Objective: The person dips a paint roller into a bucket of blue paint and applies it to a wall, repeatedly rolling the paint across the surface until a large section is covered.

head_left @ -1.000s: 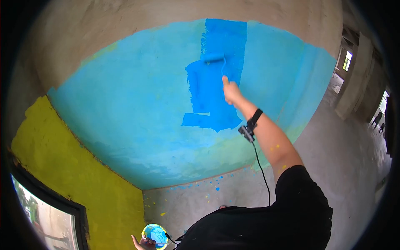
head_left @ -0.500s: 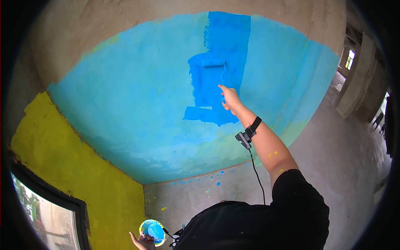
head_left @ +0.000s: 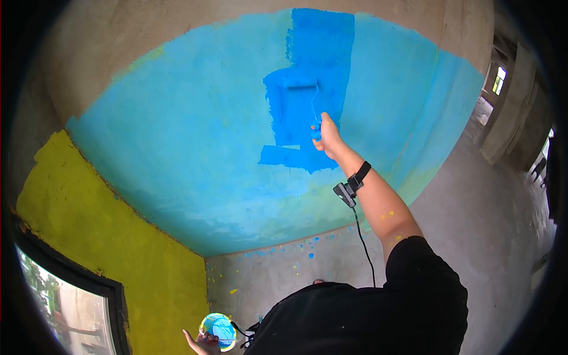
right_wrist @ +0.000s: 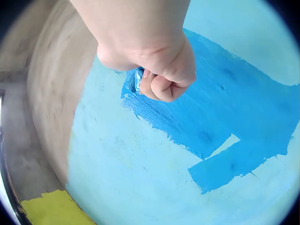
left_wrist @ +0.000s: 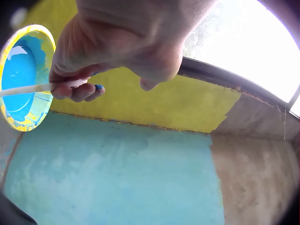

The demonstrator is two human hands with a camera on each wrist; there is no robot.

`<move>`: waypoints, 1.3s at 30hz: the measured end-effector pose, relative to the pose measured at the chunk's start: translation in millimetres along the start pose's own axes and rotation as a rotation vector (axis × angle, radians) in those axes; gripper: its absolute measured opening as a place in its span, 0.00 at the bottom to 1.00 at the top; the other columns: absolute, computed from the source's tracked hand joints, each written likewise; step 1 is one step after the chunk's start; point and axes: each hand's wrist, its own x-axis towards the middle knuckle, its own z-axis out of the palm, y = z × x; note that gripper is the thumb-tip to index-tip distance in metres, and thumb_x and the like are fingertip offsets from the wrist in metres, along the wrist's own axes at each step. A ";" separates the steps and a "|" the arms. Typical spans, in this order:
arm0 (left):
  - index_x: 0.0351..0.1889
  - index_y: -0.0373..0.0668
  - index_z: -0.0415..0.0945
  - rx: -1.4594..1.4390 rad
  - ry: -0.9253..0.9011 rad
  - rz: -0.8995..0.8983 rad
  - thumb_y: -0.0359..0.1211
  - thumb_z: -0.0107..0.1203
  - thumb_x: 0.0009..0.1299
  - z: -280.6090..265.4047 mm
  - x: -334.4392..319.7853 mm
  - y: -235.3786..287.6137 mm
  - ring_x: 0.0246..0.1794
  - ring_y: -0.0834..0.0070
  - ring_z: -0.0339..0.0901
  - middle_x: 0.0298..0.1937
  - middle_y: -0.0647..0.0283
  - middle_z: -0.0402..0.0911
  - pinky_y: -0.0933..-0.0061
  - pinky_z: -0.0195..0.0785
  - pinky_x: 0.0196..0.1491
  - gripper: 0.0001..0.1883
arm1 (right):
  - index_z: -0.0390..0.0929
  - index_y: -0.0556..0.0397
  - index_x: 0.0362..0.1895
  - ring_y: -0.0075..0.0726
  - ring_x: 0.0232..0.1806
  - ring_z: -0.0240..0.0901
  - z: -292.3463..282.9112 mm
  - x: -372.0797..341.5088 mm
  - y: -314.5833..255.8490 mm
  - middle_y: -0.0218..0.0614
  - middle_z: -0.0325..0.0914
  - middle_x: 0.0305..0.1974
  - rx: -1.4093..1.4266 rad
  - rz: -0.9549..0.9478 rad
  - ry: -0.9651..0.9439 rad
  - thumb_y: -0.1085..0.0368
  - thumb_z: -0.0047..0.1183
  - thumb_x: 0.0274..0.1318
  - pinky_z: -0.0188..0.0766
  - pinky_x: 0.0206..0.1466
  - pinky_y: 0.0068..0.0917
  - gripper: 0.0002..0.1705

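Observation:
My right hand point(head_left: 329, 137) grips the blue-smeared handle of a paint roller point(head_left: 300, 87), its fingers curled round it. The roller head lies level against the wall, within a patch of darker blue paint point(head_left: 322, 44). In the right wrist view the curled fingers point(right_wrist: 161, 89) hide most of the handle. Low on the left, my left hand point(head_left: 205, 344) holds a paint bucket point(head_left: 233, 341) by its handle. The left wrist view shows fingers hooked round the white handle point(left_wrist: 37, 88), the thumb apart from it. Blue paint point(left_wrist: 19, 70) lies inside the yellow-streaked bucket.
Lighter blue covers much of the wall point(head_left: 195, 118), with bare plaster point(head_left: 177, 23) above. A yellow-green wall point(head_left: 160, 284) with a dark-framed window point(head_left: 112, 296) stands left. Paint drops spot the grey floor point(head_left: 260, 272). A cable point(head_left: 367, 248) hangs from the right wrist camera.
The roller has moved down the wall within the darker blue patch, and the right hand has lowered with it. The view has tilted slightly. The left hand keeps holding the bucket low on the left.

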 end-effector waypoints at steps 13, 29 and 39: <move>0.27 0.45 0.70 -0.036 -0.046 0.013 0.73 0.53 0.63 7.3 9.0 -19.7 0.16 0.78 0.63 0.17 0.73 0.64 0.76 0.56 0.24 0.37 | 0.67 0.44 0.29 0.22 0.11 0.46 -1.3 -3.2 -7.4 0.23 0.52 0.13 0.155 0.074 -0.193 0.41 0.38 0.66 0.36 0.16 0.25 0.23; 0.27 0.44 0.69 -0.039 -0.026 -0.015 0.76 0.53 0.60 22.5 5.7 -34.8 0.16 0.78 0.60 0.17 0.72 0.63 0.78 0.55 0.24 0.40 | 0.72 0.50 0.33 0.25 0.12 0.52 -5.3 -5.7 4.1 0.26 0.60 0.17 0.249 -0.142 -0.047 0.61 0.41 0.71 0.45 0.17 0.27 0.13; 0.41 0.31 0.79 -0.020 0.077 0.027 0.70 0.49 0.68 34.9 -15.9 -34.6 0.23 0.74 0.65 0.22 0.68 0.72 0.73 0.59 0.33 0.42 | 0.72 0.46 0.30 0.21 0.14 0.55 -7.3 -10.8 10.5 0.24 0.61 0.17 0.020 -0.345 0.011 0.57 0.51 0.73 0.50 0.16 0.26 0.15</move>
